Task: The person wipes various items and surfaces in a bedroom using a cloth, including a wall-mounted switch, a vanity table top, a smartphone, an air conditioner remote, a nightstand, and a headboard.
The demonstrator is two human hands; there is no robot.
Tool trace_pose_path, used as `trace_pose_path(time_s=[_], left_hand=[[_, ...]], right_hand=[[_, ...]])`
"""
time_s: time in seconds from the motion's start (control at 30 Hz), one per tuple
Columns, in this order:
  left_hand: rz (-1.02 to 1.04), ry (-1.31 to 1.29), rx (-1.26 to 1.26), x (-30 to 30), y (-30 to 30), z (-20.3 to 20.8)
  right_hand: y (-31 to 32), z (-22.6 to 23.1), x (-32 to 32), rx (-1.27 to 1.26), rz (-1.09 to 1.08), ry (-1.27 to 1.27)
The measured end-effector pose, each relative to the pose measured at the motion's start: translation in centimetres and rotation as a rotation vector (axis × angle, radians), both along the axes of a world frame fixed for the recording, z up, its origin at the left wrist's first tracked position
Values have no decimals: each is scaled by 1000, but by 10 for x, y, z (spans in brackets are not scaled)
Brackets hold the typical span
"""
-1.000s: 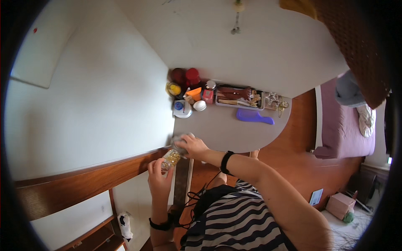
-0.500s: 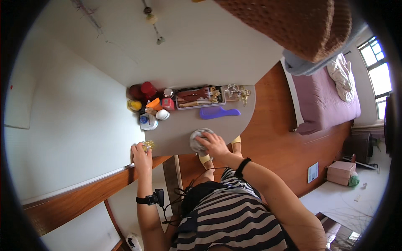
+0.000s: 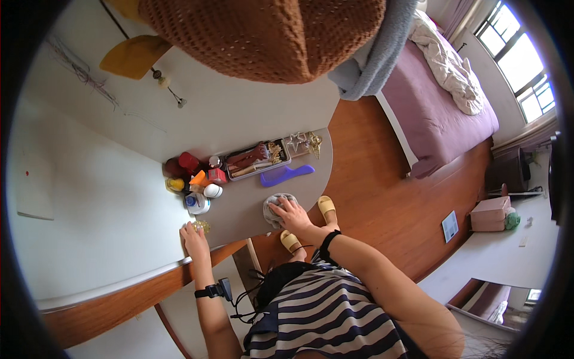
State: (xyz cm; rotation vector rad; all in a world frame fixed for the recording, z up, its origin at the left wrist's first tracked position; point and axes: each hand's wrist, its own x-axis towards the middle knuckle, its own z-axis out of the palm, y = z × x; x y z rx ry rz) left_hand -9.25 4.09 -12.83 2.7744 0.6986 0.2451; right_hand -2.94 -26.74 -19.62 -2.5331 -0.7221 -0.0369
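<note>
Bunched under my right hand (image 3: 292, 215) is a grey cloth (image 3: 272, 210), pressed against the grey shelf (image 3: 239, 210) near its front edge; my fingers are curled over it. My left hand (image 3: 195, 240) is at the shelf's left end by the wall, its fingers closed at a small gold, glittery, see-through thing (image 3: 203, 226) whose exact kind I cannot make out. A purple comb (image 3: 287, 175) lies beyond the cloth. Behind it stands a long tray (image 3: 239, 176) of brown and gold hair accessories, with gold star-shaped ornaments (image 3: 313, 141) at its right end.
Small jars and bottles, among them a white bottle with a blue cap (image 3: 198, 203) and a white round jar (image 3: 213, 191), crowd the shelf's back left corner. A brown knitted item (image 3: 269, 42) hangs overhead. At the right is a bed (image 3: 430, 107).
My view has shifted, so the shelf appears further left and the hanging knitted item more central. My right hand and the cloth have moved slightly left along the shelf. My left hand stays at the gold thing.
</note>
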Motion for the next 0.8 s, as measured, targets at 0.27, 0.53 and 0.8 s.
trace_pose_path(time_s=[0.27,0.53,0.8], left_hand=[[-77,-57,9,-12,2,-6],[-62,-39,-32,-3,5,-5],[-60,-65,-1,6,5,-7]], right_hand=[[-82,-21,6,-32,-287,-34],[-68,-26,8,426,-537,72],[-76,-22,24,558,-705,172]])
